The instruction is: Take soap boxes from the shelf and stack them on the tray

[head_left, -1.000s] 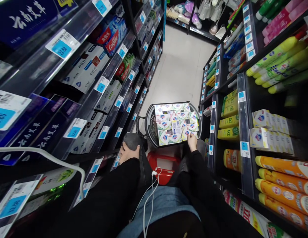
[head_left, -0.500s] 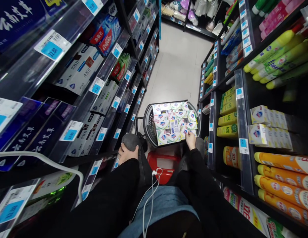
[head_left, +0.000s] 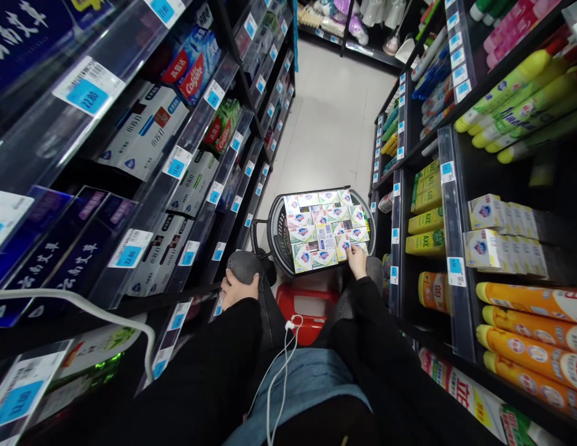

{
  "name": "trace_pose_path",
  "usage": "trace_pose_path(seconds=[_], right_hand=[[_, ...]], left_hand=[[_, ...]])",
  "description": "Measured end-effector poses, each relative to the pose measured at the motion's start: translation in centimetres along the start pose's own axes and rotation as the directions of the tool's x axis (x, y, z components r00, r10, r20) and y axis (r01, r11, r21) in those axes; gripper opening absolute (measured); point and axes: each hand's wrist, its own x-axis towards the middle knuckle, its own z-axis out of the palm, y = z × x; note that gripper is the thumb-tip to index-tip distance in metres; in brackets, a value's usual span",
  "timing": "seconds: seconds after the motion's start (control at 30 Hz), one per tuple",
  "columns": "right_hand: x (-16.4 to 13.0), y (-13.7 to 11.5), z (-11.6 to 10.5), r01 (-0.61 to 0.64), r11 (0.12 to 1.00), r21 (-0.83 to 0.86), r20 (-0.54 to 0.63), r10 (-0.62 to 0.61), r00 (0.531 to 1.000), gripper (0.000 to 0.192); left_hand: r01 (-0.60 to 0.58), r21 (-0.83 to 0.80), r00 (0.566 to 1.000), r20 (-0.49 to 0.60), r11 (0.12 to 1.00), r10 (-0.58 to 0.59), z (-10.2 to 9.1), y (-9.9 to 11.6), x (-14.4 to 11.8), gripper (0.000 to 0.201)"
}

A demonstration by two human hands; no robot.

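Note:
A dark shopping basket [head_left: 281,238] stands on the floor between the shelves, packed to the top with small white soap boxes [head_left: 326,236] printed in blue, red and green. At the near right corner of these, my right hand [head_left: 357,262] has its fingers bent together on the edge of a soap box [head_left: 343,246]. The fingertips are partly hidden. My left hand [head_left: 240,291] lies over my left knee [head_left: 245,266], fingers spread and holding nothing.
Left shelves carry toothpaste boxes [head_left: 151,133]. On the right are yellow boxes [head_left: 426,222], more soap boxes [head_left: 487,248] and orange bottles [head_left: 534,303]. A red plastic object [head_left: 311,328] sits between my legs. White earphone wires [head_left: 284,371] hang before me. Pale floor [head_left: 328,118] runs ahead.
The view has shifted very slightly. Both hands stay where they were, and the basket and its boxes look the same.

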Motion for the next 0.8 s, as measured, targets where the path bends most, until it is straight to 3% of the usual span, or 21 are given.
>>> trace_pose_path(seconds=[0.27, 0.37, 0.47, 0.57, 0.7, 0.77, 0.8], right_hand=[[-0.1, -0.8, -0.3, -0.031, 0.998, 0.047, 0.044, 0.029, 0.999, 0.041], [-0.2, -1.3, -2.2, -0.074, 0.994, 0.083, -0.091, 0.081, 0.992, 0.043], [-0.3, -0.8, -7.4, -0.064, 0.99, 0.122, -0.313, 0.1, 0.944, 0.042], [-0.8, 0.1, -15.4, -0.06, 0.997, 0.047, -0.569, 0.076, 0.819, 0.043], [-1.9, 1.0, -25.0, -0.287, 0.941, -0.178, -0.786, 0.039, 0.617, 0.042], [-1.9, 1.4, -27.7, -0.414, 0.875, -0.252, -0.818, 0.036, 0.574, 0.043], [-1.8, 1.7, -28.5, -0.457, 0.844, -0.28, -0.816, 0.041, 0.576, 0.042]], left_hand=[[0.011, 0.006, 1.0, 0.025, 1.0, -0.011, -0.7, 0.3, -0.2, 0.095], [0.012, 0.007, 0.999, 0.037, 1.0, -0.012, -1.0, 0.5, -0.3, 0.094], [0.001, 0.007, 0.999, 0.04, 1.0, -0.001, -1.0, 0.4, -0.2, 0.096], [-0.03, -0.015, 1.0, -0.005, 0.999, 0.03, -0.3, 0.2, 0.3, 0.096], [-0.055, -0.048, 0.997, -0.061, 0.997, 0.052, 0.6, 0.1, 0.8, 0.098], [-0.041, -0.054, 0.995, -0.089, 0.998, 0.036, 0.8, 0.1, 0.8, 0.098], [-0.041, -0.059, 0.995, -0.096, 0.997, 0.035, 0.8, 0.1, 0.8, 0.097]])
